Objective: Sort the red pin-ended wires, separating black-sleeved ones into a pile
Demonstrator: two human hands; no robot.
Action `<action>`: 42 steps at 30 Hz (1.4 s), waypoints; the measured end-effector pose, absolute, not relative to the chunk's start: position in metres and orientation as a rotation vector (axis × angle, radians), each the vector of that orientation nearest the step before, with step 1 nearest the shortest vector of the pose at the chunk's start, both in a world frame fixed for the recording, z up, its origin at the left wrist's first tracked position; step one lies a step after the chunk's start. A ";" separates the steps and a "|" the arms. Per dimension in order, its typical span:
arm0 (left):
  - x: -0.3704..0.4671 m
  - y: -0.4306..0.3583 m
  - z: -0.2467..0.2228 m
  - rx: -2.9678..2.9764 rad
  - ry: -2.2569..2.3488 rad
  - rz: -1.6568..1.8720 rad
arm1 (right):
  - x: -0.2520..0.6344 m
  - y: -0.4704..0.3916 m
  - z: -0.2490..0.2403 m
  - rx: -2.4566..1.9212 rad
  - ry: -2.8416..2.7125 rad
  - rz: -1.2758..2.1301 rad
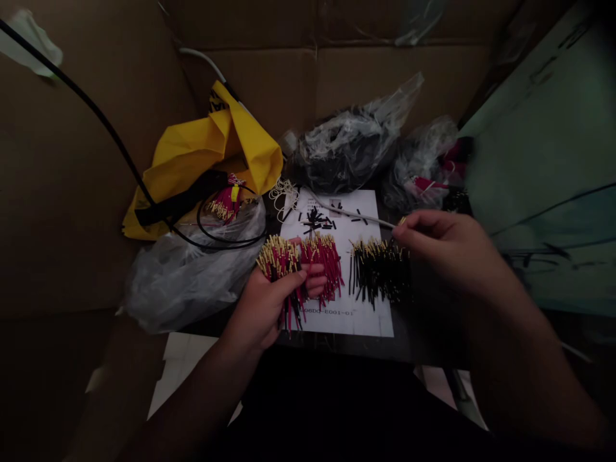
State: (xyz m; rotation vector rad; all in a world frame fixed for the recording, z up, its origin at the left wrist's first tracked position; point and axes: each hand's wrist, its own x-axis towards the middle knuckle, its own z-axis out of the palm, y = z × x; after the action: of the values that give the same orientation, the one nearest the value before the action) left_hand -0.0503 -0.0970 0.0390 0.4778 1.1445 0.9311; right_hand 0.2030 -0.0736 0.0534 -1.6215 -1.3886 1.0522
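Two forearms reach in over a dark lap; the left hand (269,301) grips a bundle of red wires (282,263), the right hand (440,247) pinches one wire end (401,221).

Left fingers are curled tight round the bundle, gold tips fanned just above the thumb; right thumb and forefinger are pressed together on a gold tip, the other fingers folded under. Below the right fingertips lies a row of black wires (380,269); between the hands, a second red wire heap (325,260); all rest on a white sheet (360,314). Beyond the fingertips lie short black sleeves (317,220), a yellow bag (212,151) and clear plastic bags (349,144). Judged from this, a light pinch near the tip and a steady left grip would keep the bundle tidy. Print on the sheet by the left fingers reads roughly "E001-01"; the rest is too blurred.
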 end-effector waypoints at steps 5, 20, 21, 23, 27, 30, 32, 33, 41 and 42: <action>-0.062 -0.090 0.035 0.503 1.206 0.998 | 0.221 -0.077 0.034 -1.838 -1.738 1.111; -0.046 -0.087 0.030 0.497 1.084 1.044 | 0.131 -0.073 0.033 -1.426 -1.627 1.294; -0.046 -0.088 0.031 0.512 1.062 1.030 | 0.124 -0.068 0.030 -1.407 -1.548 1.369; -0.046 -0.092 0.034 0.531 1.049 0.999 | 0.114 -0.062 0.028 -1.404 -1.410 1.480; -0.046 -0.095 0.037 0.541 1.056 0.964 | 0.107 -0.061 0.031 -1.313 -1.163 1.716; -0.046 -0.093 0.034 0.527 1.041 1.002 | 0.108 -0.065 0.034 -1.246 -1.205 1.730; -0.046 -0.089 0.030 0.518 1.029 1.041 | 0.110 -0.068 0.035 -1.267 -1.422 1.603; -0.046 -0.086 0.029 0.511 1.028 1.059 | 0.112 -0.069 0.035 -1.299 -1.553 1.477; -0.041 -0.073 0.024 0.499 1.016 1.083 | 0.124 -0.076 0.029 -1.458 -1.866 0.980; -0.041 -0.073 0.025 0.504 1.016 1.092 | 0.124 -0.076 0.028 -1.446 -1.854 0.988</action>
State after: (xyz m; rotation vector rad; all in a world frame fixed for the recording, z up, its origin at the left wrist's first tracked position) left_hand -0.0409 -0.0726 0.0246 0.5043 1.0163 1.0917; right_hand 0.1242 -0.0761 0.0281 -1.4459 -1.8542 0.9881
